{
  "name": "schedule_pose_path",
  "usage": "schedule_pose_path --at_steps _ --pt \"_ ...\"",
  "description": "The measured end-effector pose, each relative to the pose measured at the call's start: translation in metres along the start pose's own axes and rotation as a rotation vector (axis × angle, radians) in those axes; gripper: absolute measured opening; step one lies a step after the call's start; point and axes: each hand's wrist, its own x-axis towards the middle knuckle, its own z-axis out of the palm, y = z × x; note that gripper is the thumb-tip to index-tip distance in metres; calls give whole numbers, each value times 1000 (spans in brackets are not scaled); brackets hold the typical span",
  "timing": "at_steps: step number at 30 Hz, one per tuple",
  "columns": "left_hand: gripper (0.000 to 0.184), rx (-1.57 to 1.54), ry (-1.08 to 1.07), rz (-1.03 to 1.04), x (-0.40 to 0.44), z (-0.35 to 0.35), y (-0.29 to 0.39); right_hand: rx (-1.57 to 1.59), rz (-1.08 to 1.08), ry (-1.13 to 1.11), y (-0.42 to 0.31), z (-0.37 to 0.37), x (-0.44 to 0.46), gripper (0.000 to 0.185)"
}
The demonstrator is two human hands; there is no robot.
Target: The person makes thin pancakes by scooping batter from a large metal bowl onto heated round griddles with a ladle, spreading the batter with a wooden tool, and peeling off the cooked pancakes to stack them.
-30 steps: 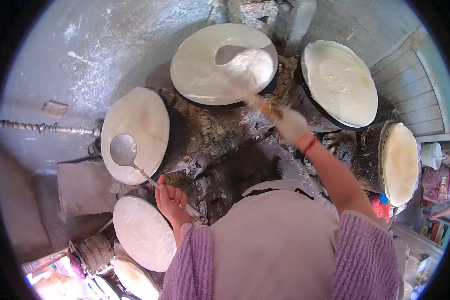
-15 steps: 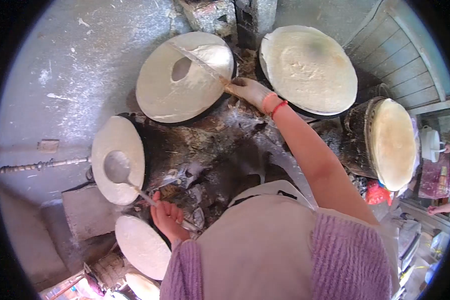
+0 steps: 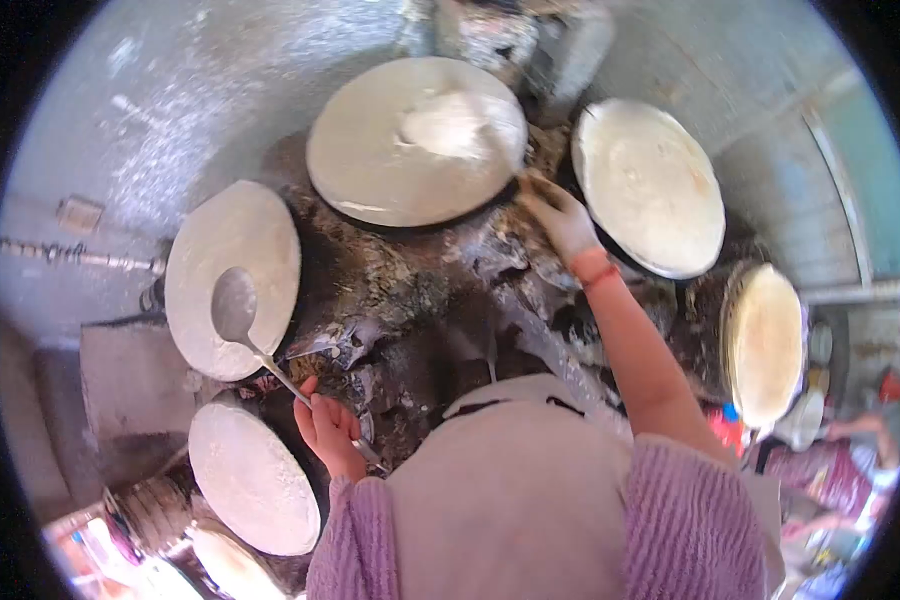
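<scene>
My left hand (image 3: 328, 435) is closed around the long handle of a metal ladle (image 3: 234, 303). The ladle's bowl is over the pale, batter-coated round griddle (image 3: 192, 290) on the left; whether it touches cannot be told. At the far edge of the stove, my right hand (image 3: 560, 215) grips a thin flat spreader (image 3: 526, 180), whose blade is smeared by motion. It reaches over the top round griddle (image 3: 360, 150), where a whiter patch of batter (image 3: 445, 127) lies on the pale coating.
A coated griddle (image 3: 650, 190) stands right of my right hand, and a pale round sheet (image 3: 765, 345) tops a drum beyond. Another coated griddle (image 3: 253, 478) is at lower left. Dark rough stovework (image 3: 400, 285) fills the middle. Another person (image 3: 820, 470) is at the far right.
The view has shifted. The spreader has swung from lying across the top griddle to a blur at its right side. The dark hole in that griddle's coating is now covered with white batter.
</scene>
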Motion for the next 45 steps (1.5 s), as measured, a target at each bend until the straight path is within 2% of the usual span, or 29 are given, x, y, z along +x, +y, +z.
schedule_pose_path --at_steps 1,3,7,9,10,11,12,14,16,17,20,22,23,25,26,28,29,31,33,34,35,37,38,39,41,42,43,44,45 --pt "25 -19 32 15 4 0 -1 55 142 151 -9 5 -3 47" --pt "26 96 18 -63 6 -7 -4 147 273 175 8 24 3 48" --pt "29 82 -30 -128 9 11 8 -311 49 -84 -16 49 17 51" --pt "31 82 -48 -108 12 30 26 -173 240 -138 -22 27 25 53" --pt "31 59 -126 -102 15 41 34 -270 129 -128 -26 13 29 52" --pt "32 36 -199 -97 20 50 38 -115 60 -75 -29 7 28 54" --pt "32 31 -301 -47 28 59 38 -163 70 11 -24 0 39 53" --pt "33 60 -312 -69 42 92 42 -203 84 91 -21 -1 57 52" --pt "34 101 -328 -98 56 125 48 -253 161 -94 -30 10 63 51" --pt "33 91 -397 -147 62 138 50 -410 -14 -191 -18 14 66 49" --pt "33 -7 -470 -250 66 159 52 -381 104 -381 -49 16 34 49" --pt "30 -149 -472 -335 62 165 50 -339 460 -461 -60 3 10 48" --pt "30 -148 -464 -330 54 168 49 -336 457 -470 -48 -12 0 48" --pt "26 -280 -406 -386 36 173 44 -260 -13 -367 -10 -45 -14 47" --pt "21 -312 -444 -386 27 175 39 -258 -19 -382 -12 -47 -17 47" --pt "26 -326 -364 -399 4 199 34 285 452 -103 -15 -44 -26 46" --pt "31 -340 -300 -413 -5 208 32 292 458 -112 -13 -34 -24 46" --pt "27 -333 -329 -411 -7 221 28 213 258 -251 -7 -2 -11 47" --pt "25 -401 -378 -440 -9 237 34 207 294 -326 7 22 -3 48" --pt "10 -456 -476 -487 -3 237 32 187 309 -402 8 28 2 48" --pt "10 -454 -486 -482 10 238 33 189 299 -397 1 26 1 48" --pt "15 -1112 -401 -1025 34 232 41 112 384 -470 -32 18 -9 51" --pt "25 -1315 -340 -1160 33 228 62 233 510 -437 -56 12 -20 47" --pt "25 -1316 -349 -1167 35 216 66 228 505 -429 -56 4 -27 47" --pt "35 -1502 -841 -1183 38 186 61 262 360 -383 -55 -24 -31 49" --pt "38 -1438 -922 -1116 41 171 54 251 353 -390 -52 -35 -22 49" --pt "38 -1438 -920 -1114 44 158 49 239 358 -216 -44 -43 -15 46" --pt "39 -1199 -929 -887 46 146 48 234 367 -38 -33 -42 -11 42" --pt "41 -959 -921 -663 50 134 47 240 376 -37 -23 -32 -5 42"
